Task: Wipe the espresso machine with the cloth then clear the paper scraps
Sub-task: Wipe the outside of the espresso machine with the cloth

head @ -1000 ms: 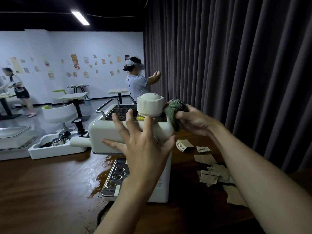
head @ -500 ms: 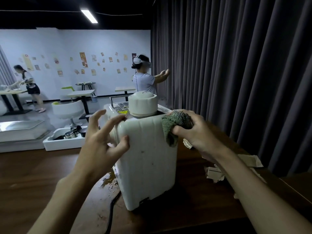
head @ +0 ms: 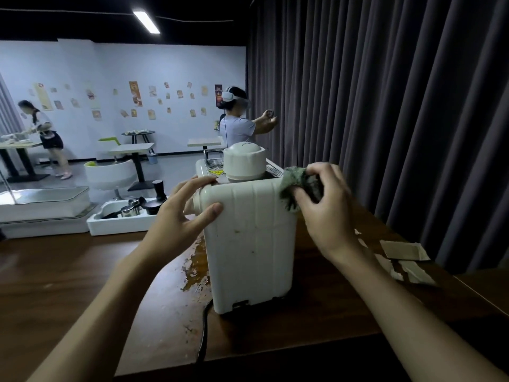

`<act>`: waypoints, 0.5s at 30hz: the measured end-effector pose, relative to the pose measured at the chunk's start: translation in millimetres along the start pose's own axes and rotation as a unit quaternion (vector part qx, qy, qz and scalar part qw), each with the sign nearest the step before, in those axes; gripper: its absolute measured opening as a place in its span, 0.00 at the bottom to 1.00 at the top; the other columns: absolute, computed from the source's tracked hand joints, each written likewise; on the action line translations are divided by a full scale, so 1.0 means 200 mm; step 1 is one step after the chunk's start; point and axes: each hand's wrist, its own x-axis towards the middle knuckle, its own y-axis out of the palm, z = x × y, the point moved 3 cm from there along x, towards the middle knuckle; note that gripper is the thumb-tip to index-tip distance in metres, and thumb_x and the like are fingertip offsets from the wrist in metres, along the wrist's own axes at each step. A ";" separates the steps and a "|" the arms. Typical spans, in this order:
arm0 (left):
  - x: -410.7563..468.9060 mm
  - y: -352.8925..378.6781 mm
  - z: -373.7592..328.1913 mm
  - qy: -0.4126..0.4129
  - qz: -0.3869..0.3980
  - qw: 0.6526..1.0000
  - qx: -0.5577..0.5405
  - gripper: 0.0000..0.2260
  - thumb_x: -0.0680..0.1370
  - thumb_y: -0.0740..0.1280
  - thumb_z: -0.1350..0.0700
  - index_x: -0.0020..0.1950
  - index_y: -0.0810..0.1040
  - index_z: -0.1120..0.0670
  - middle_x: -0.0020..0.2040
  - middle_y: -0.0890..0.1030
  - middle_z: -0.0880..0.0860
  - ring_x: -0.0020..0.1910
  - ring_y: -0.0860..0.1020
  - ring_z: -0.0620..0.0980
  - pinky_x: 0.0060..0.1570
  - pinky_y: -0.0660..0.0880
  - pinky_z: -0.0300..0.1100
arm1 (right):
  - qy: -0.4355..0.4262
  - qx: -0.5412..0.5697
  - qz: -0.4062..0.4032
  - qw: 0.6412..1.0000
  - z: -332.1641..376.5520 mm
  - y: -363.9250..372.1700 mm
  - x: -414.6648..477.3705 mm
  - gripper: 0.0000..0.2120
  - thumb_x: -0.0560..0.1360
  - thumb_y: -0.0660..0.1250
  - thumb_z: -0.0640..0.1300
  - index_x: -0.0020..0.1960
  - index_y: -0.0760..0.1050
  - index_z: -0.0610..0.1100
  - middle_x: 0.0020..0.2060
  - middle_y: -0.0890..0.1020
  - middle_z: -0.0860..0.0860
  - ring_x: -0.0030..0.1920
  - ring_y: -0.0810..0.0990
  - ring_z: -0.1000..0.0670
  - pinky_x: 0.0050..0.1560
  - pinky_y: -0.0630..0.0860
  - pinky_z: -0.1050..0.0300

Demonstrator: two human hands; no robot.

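A white espresso machine (head: 252, 252) stands on the dark wooden table (head: 82, 285) with its ribbed back panel facing me and a round white cap on top. My left hand (head: 183, 216) grips its upper left corner, thumb on the back panel and fingers over the top edge. My right hand (head: 327, 213) holds a bunched green cloth (head: 296, 183) against the machine's upper right corner. Torn brown paper scraps (head: 405, 250) lie on the table to the right, partly hidden behind my right forearm.
A brown spill (head: 197, 267) wets the table left of the machine. A black power cord (head: 202, 337) runs from the machine toward me. A white tray (head: 121, 221) with metal cups and a tamper sits at back left. Dark curtains hang right. Two people stand behind.
The machine has been turned so its back faces me. My left hand shifted from its side to grip the upper left corner. My right hand brought the cloth down to the upper right corner.
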 end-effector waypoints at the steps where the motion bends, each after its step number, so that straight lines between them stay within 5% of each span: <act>1: 0.00 -0.01 0.00 -0.003 0.007 1.000 -0.007 0.22 0.72 0.68 0.34 0.66 0.74 0.34 0.65 0.76 0.45 0.68 0.74 0.49 0.65 0.75 0.51 | -0.015 -0.012 -0.008 1.000 0.01 0.02 -0.01 0.14 0.70 0.74 0.35 0.54 0.76 0.40 0.53 0.76 0.46 0.54 0.75 0.52 0.59 0.73 0.62; 4: -0.01 -0.01 0.01 -0.007 0.025 0.999 -0.040 0.23 0.71 0.69 0.34 0.66 0.74 0.34 0.66 0.76 0.46 0.63 0.78 0.48 0.60 0.79 0.49 | 0.008 0.003 -0.003 1.000 0.06 0.05 -0.07 0.16 0.73 0.72 0.44 0.59 0.79 0.39 0.61 0.73 0.45 0.59 0.69 0.60 0.63 0.65 0.72; 7: -0.01 0.00 0.01 -0.012 0.034 0.998 -0.047 0.22 0.71 0.70 0.33 0.64 0.74 0.32 0.67 0.75 0.47 0.68 0.76 0.51 0.61 0.79 0.52 | 0.039 0.023 0.014 0.999 0.09 0.05 -0.12 0.23 0.77 0.61 0.56 0.62 0.79 0.41 0.65 0.71 0.48 0.64 0.69 0.57 0.66 0.66 0.67; 10: 0.01 -0.02 -0.01 -0.014 0.034 0.999 -0.031 0.20 0.70 0.70 0.34 0.60 0.74 0.32 0.65 0.75 0.45 0.64 0.76 0.44 0.59 0.78 0.44 | 0.047 0.040 -0.001 0.998 0.10 0.05 -0.14 0.20 0.80 0.58 0.53 0.58 0.82 0.41 0.62 0.73 0.46 0.62 0.73 0.51 0.64 0.70 0.59; 12: 0.03 -0.02 -0.03 -0.026 0.040 0.998 -0.043 0.15 0.72 0.67 0.34 0.57 0.74 0.33 0.65 0.73 0.46 0.63 0.73 0.39 0.56 0.75 0.37 | 0.044 0.041 -0.012 0.998 0.10 0.05 -0.14 0.12 0.79 0.65 0.46 0.54 0.83 0.40 0.58 0.74 0.44 0.58 0.73 0.55 0.60 0.69 0.67; 15: 0.05 -0.01 -0.05 -0.040 0.032 0.997 -0.062 0.09 0.79 0.62 0.36 0.53 0.76 0.38 0.65 0.73 0.49 0.62 0.74 0.43 0.60 0.76 0.49 | 0.034 0.020 -0.009 0.999 0.10 0.05 -0.16 0.09 0.74 0.72 0.38 0.54 0.81 0.39 0.55 0.74 0.44 0.56 0.71 0.57 0.59 0.69 0.70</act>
